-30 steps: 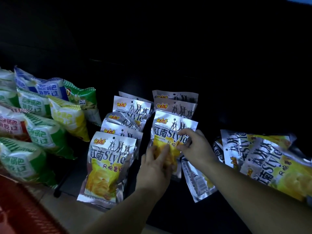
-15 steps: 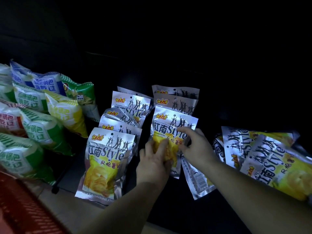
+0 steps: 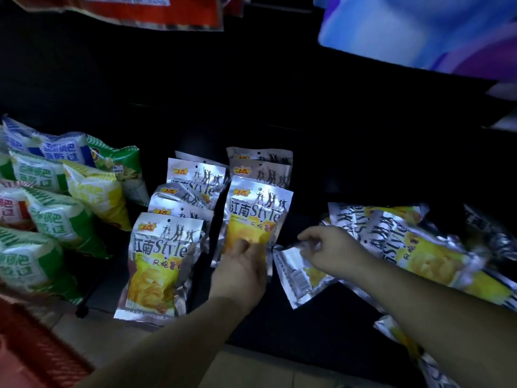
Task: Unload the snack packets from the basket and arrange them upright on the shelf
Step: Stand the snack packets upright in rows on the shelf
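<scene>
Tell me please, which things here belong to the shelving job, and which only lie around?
Job: upright silver packets; lying packet pinched by right hand; left hand touching front packet; packet pile at right; red basket.
Lying about: green bags; red packs overhead.

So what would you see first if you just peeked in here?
The shiny silver-and-yellow chip packets stand out first, upright in two rows in the middle. The left hand touches the front packet of the right row, and the right hand pinches a fallen packet beside it. A heap of more lies at the right.
</scene>
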The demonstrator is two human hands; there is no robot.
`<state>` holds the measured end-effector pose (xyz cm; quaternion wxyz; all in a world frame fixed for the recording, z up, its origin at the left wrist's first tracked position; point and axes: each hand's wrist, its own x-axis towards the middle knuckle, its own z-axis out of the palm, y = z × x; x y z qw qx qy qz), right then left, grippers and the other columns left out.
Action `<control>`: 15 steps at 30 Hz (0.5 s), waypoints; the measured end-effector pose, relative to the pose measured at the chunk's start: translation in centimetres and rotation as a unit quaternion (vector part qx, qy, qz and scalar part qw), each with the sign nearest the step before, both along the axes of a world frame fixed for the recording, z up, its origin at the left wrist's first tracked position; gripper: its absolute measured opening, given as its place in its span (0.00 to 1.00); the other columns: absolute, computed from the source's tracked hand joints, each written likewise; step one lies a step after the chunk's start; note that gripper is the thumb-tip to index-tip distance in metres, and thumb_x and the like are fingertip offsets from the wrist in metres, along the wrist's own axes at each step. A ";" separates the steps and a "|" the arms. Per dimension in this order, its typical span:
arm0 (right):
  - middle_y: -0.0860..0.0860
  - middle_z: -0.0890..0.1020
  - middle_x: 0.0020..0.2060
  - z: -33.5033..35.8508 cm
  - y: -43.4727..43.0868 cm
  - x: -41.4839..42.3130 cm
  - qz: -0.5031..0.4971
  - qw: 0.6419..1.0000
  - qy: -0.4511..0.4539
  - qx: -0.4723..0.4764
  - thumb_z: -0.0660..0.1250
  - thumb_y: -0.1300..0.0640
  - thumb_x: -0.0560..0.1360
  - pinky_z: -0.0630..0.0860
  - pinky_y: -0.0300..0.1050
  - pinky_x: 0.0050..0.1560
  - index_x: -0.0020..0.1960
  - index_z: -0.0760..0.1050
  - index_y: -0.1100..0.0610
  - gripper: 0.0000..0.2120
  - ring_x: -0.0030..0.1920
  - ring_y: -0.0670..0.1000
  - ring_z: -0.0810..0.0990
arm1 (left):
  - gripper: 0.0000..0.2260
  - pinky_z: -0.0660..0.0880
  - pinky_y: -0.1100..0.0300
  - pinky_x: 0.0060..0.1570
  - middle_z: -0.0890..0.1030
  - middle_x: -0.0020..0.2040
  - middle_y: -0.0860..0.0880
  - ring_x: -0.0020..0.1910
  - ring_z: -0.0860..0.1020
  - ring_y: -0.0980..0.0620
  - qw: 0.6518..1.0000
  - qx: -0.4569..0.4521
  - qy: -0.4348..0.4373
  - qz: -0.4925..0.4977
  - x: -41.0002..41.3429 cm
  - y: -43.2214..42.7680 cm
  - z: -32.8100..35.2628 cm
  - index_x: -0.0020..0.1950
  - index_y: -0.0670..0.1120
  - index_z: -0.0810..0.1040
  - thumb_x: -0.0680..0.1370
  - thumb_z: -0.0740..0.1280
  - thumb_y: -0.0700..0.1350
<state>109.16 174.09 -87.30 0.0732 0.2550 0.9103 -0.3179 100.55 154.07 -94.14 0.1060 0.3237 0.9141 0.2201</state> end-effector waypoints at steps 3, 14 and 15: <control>0.45 0.80 0.53 -0.1 0.6 2.2 -0.002 0.999 -0.038 -0.005 0.69 0.49 0.78 0.78 0.46 0.55 0.68 0.76 0.43 0.18 0.52 0.47 0.80 | 0.20 0.78 0.51 0.58 0.73 0.69 0.52 0.65 0.76 0.46 0.988 -0.006 -0.088 -0.127 3.0 1.4 -1.2 0.68 0.57 0.76 0.77 0.59 0.54; 0.48 0.74 0.71 -2.9 5.6 10.1 0.018 0.983 0.025 0.179 0.61 0.52 0.83 0.67 0.51 0.74 0.76 0.70 0.49 0.21 0.77 0.53 0.63 | 0.33 0.53 0.45 0.79 0.51 0.83 0.43 0.81 0.53 0.40 0.956 -0.151 0.019 -0.249 8.0 7.8 -2.8 0.82 0.56 0.48 0.80 0.58 0.55; 0.47 0.71 0.73 -3.0 6.1 10.5 0.023 0.987 0.009 0.161 0.60 0.51 0.83 0.62 0.50 0.77 0.78 0.66 0.48 0.23 0.79 0.53 0.58 | 0.32 0.57 0.46 0.77 0.58 0.82 0.45 0.79 0.60 0.42 0.957 -0.134 0.021 -0.255 8.6 8.1 -2.9 0.81 0.57 0.51 0.79 0.59 0.54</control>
